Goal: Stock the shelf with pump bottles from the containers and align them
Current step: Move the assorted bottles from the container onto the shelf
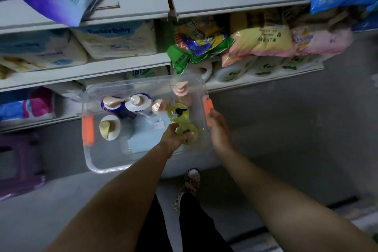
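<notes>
Below stocked shelves (126,67): clear bin (143,166), grey floor (286,129).

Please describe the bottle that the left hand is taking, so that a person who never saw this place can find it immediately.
Find the clear plastic bin with orange latches, in front of the shelves. In its right part stand two yellow-green bottles with black pumps. The wanted yellow-green bottle is the nearer one, under the grip of the left hand; the other yellow-green bottle stands behind it, untouched.

You stand in a shop aisle: white shelves (126,68) carry packed diapers (118,40), bagged goods (263,41) and jugs (231,72).
</notes>
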`<state>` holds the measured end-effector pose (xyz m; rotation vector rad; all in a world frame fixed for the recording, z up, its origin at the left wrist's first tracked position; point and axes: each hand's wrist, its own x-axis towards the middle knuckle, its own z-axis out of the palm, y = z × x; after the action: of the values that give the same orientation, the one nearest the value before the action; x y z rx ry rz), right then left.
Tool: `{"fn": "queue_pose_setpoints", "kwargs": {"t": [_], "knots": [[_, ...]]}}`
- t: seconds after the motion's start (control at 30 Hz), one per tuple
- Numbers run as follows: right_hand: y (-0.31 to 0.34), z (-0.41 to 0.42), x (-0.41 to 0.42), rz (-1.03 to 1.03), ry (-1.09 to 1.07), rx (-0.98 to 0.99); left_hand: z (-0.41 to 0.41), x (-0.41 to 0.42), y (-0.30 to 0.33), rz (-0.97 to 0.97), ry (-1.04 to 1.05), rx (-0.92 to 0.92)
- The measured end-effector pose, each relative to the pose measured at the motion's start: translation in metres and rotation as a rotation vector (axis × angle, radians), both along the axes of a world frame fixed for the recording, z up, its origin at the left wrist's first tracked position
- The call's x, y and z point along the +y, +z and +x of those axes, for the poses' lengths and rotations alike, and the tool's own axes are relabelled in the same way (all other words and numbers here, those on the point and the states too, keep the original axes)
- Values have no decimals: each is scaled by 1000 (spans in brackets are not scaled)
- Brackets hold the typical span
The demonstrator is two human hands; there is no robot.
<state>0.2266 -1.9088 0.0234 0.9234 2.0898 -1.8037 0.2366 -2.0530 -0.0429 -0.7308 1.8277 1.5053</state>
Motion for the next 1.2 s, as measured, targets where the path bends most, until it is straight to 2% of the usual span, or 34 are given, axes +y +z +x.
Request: {"fn": "queue_pose_setpoints", "kwargs": {"t": [0.2, 0.5, 0.67, 0.77, 0.83, 0.9, 0.97, 1.07, 1.2], "knots": [[-6, 12, 1, 7, 109, 53, -9, 14, -15, -161, -66, -79], [-4, 15, 5, -22, 113, 35, -15, 26, -25, -319, -36, -114], [2, 10, 10, -34, 154, 33, -11, 8, -22, -260, -10, -99], [6, 9, 13, 14, 268, 30, -11, -8, 2, -135, 24, -103], [0, -1, 14, 75, 263, -31, -23, -16, 14, -32, 52, -86], [35, 4, 3, 82, 345, 19, -17, -38, 76, 5, 70, -1], [34, -5, 0, 60, 390, -25, -31, -45, 93, 50, 20, 42], [64, -4, -9, -97, 392, -69, -37, -58, 141, 71, -51, 111], [122, -21, -33, -400, 249, -141, -53, -71, 218, 77, -38, 282]]}}
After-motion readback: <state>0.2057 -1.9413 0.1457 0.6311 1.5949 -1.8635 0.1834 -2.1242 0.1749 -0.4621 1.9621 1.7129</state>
